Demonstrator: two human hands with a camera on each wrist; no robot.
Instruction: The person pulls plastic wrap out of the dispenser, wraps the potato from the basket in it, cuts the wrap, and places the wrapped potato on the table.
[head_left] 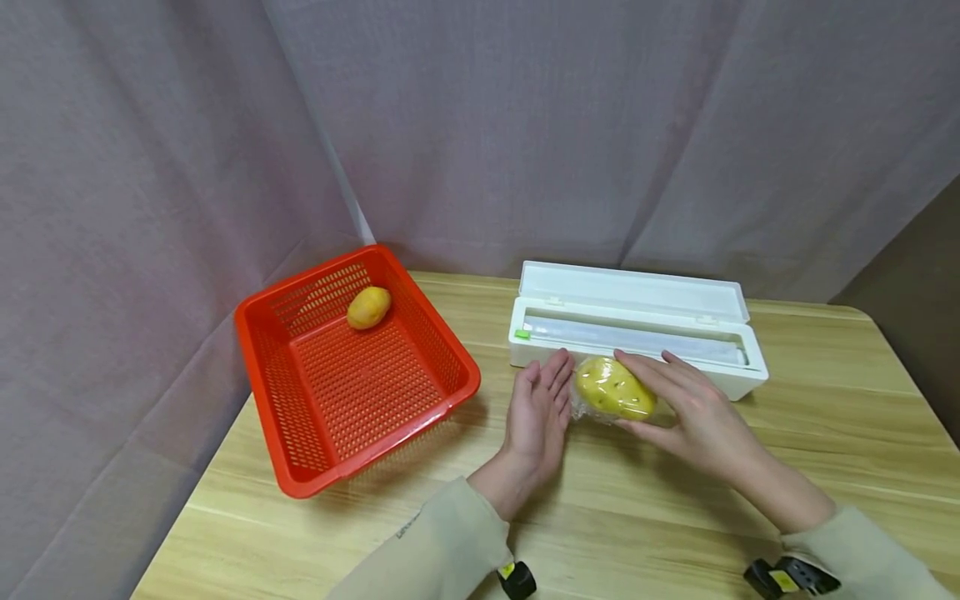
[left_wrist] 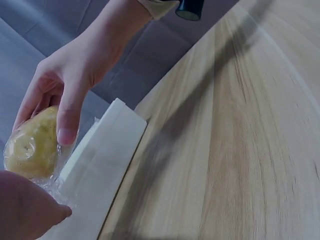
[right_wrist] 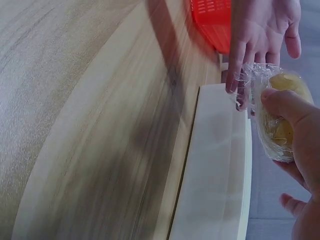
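Note:
Between thumb and fingers my right hand (head_left: 701, 417) holds a yellow potato (head_left: 615, 388) with small dark spots, wrapped in clear cling film. Crumpled film (right_wrist: 254, 80) sticks out from the potato's left end. My left hand (head_left: 536, 425) is beside that end, palm turned toward it and fingers straight, its fingertips right at the loose film. Just behind both hands stands a white cling film box (head_left: 637, 329) with its lid up and a film roll (head_left: 633, 332) inside. In the left wrist view, the left hand (left_wrist: 27, 207) covers the potato's lower part.
A red plastic basket (head_left: 360, 450) stands on the left of the wooden table (head_left: 570, 542), with one yellow-orange oval fruit or vegetable (head_left: 369, 308) inside. Grey curtain (head_left: 487, 133) hangs behind the table and along its left side.

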